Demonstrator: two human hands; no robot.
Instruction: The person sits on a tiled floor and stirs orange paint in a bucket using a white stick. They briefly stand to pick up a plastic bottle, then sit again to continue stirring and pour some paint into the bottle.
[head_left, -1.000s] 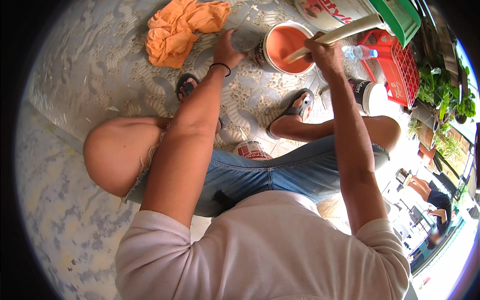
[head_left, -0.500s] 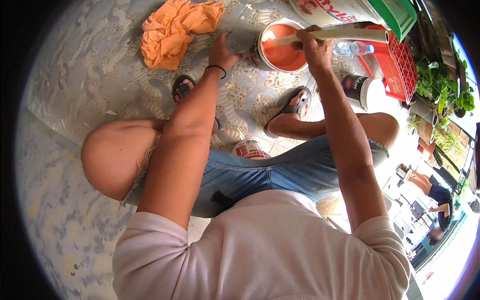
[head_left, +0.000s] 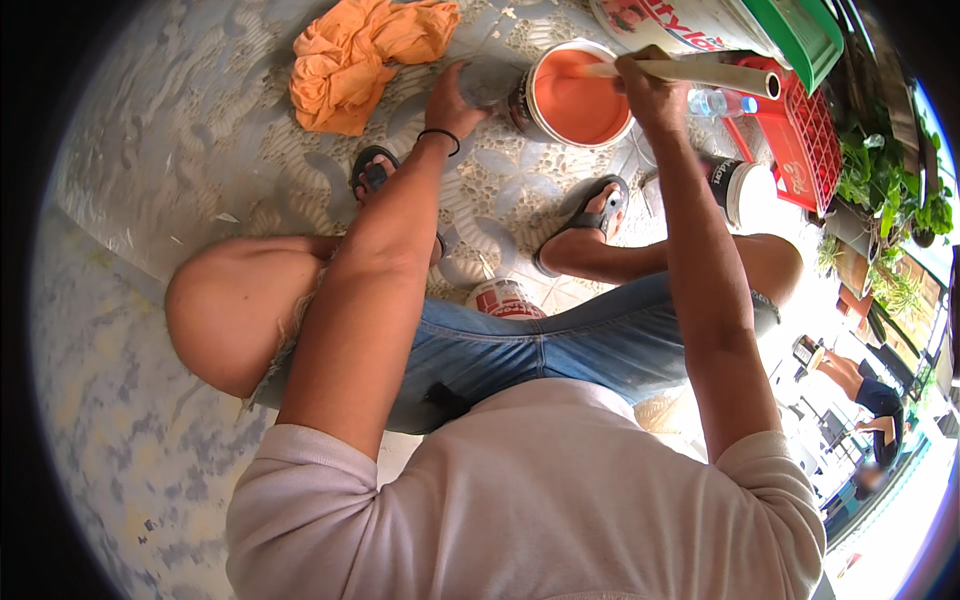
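Observation:
My right hand (head_left: pixel 655 95) is closed around a pale hollow tube (head_left: pixel 715 75), held slanted over a paint bucket (head_left: pixel 522 108). The tube's left end reaches into the orange paint (head_left: pixel 580 100) inside. To the left of the bucket is my left hand (head_left: pixel 457 108), its thumb and fingers curved about a greyish, see-through object (head_left: pixel 492 82) that I cannot make out well. This object sits close against the bucket's side. A crumpled orange cloth (head_left: pixel 350 65) lies on the patterned floor to the left.
A clear bottle (head_left: pixel 718 103) with a blue cap lies beside a red crate (head_left: pixel 795 140). Near it is a dark-and-white tub (head_left: pixel 745 190). A large white bucket (head_left: pixel 675 25) and green lid (head_left: pixel 805 40) stand behind. Between my legs is a small bucket (head_left: pixel 503 298). Another person (head_left: pixel 880 400) is far right.
The tube's lower end has shifted right and away through the paint, with my right hand still around it. My left hand stays beside the bucket. The whole view has moved slightly.

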